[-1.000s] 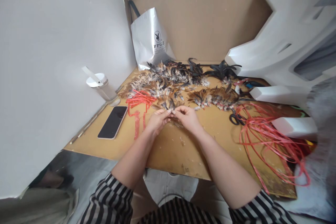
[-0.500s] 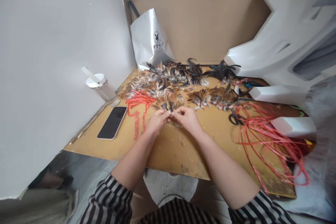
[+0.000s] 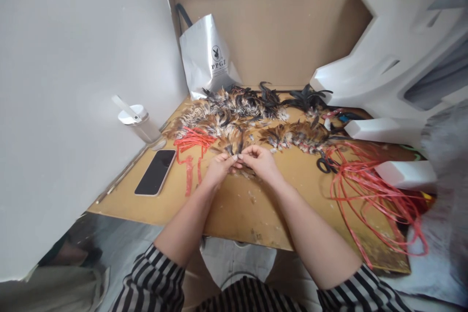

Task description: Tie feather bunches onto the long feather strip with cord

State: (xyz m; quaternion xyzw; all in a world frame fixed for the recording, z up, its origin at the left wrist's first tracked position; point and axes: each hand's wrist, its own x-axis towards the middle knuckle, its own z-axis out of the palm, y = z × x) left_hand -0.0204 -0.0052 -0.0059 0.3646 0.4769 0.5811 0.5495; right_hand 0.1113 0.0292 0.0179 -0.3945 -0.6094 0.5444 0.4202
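Note:
Brown and dark feathers point(image 3: 233, 139) fan upward from between my fingertips at the middle of the table. My left hand point(image 3: 220, 167) pinches the base of this bunch. Close against it, my right hand point(image 3: 258, 162) is closed too, thumb and finger pressed together at the same spot; what it grips is too small to make out. Behind my hands lie heaped feather bunches point(image 3: 241, 102), and a row of brown ones point(image 3: 296, 135) is to the right. Red strips point(image 3: 195, 138) lie just left of the feathers.
A phone point(image 3: 155, 172) and a lidded cup point(image 3: 139, 124) are on the left of the table point(image 3: 234, 214). A silver bag point(image 3: 206, 53) stands at the back. Black-handled scissors point(image 3: 325, 165), tangled red strips point(image 3: 376, 200) and white moulded pieces point(image 3: 405, 174) are at the right.
The view has shifted slightly. My right hand's fingers have moved a little at the base of the feathers; both hands stay together.

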